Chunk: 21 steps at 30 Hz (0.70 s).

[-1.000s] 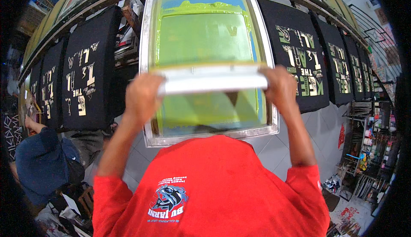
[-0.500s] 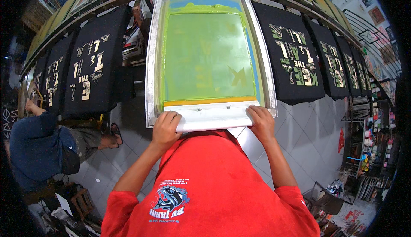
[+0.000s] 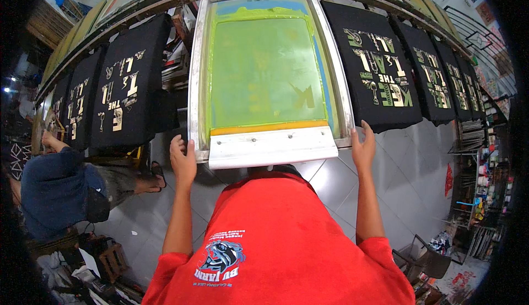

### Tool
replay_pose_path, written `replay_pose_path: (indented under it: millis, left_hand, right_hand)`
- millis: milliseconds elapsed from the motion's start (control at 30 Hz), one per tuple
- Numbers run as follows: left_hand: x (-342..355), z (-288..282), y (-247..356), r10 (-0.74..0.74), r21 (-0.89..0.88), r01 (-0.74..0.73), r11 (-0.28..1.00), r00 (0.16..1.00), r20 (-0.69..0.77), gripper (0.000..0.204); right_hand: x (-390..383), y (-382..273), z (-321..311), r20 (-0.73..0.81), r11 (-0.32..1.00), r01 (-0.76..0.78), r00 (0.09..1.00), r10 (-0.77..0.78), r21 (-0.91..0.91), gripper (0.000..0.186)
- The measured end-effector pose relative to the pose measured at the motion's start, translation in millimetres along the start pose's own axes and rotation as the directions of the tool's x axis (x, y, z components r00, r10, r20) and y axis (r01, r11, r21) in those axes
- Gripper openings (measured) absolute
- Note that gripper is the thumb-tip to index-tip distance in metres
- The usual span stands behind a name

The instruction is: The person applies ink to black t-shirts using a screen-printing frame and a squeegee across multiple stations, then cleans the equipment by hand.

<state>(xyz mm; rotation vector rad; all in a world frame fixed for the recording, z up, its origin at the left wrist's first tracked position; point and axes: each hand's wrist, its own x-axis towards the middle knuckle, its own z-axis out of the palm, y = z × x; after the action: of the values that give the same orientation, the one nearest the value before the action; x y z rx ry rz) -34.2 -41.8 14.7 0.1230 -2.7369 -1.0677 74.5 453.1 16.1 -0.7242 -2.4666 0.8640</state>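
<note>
A screen-printing frame with an aluminium rim (image 3: 194, 79) sits in the middle, its mesh (image 3: 264, 68) covered in translucent green, with thicker ink along the top. A squeegee with a white holder (image 3: 273, 148) and yellow blade (image 3: 292, 124) rests across its near end, untouched by my hands. My left hand (image 3: 182, 156) is beside the near left corner, fingers apart and slightly bent, holding nothing. My right hand (image 3: 363, 145) is open at the near right corner, thumb close to or touching the rim.
Printed black shirts on boards hang in rows left (image 3: 113, 114) and right (image 3: 363, 21) of the frame. A co-worker in dark blue (image 3: 55, 189) bends at the lower left. Grey tiled floor (image 3: 408, 178) lies below. A cluttered rack (image 3: 476, 183) stands at right.
The squeegee has moved down the screen to the near edge. Both my hands gripped it earlier; now they have let go and moved outward to the frame's corners.
</note>
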Motion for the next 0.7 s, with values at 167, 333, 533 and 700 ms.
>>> replay_pose_path:
  millis: [167, 333, 533, 700]
  left_hand:
    - [24, 14, -21, -0.313, -0.451, 0.558, 0.697, 0.802, 0.510, 0.049]
    - [22, 22, -9, -0.342, -0.192, 0.384, 0.903, 0.913, 0.223, 0.051]
    - [17, 4, 14, -0.275, -0.005, 0.277, 0.961, 0.954, 0.122, 0.048]
    - [23, 17, 4, -0.247, -0.051, 0.252, 0.966, 0.965, 0.083, 0.046]
  right_hand:
    - [26, 31, 24, 0.335, 0.915, -0.372, 0.891, 0.305, 0.154, 0.050]
    - [25, 3, 24, 0.163, 0.948, -0.313, 0.940, 0.300, 0.058, 0.052]
    - [24, 0, 8, 0.134, 0.973, -0.224, 0.967, 0.216, 0.048, 0.051]
    - [31, 3, 22, 0.083, 0.968, -0.238, 0.969, 0.232, 0.075, 0.050]
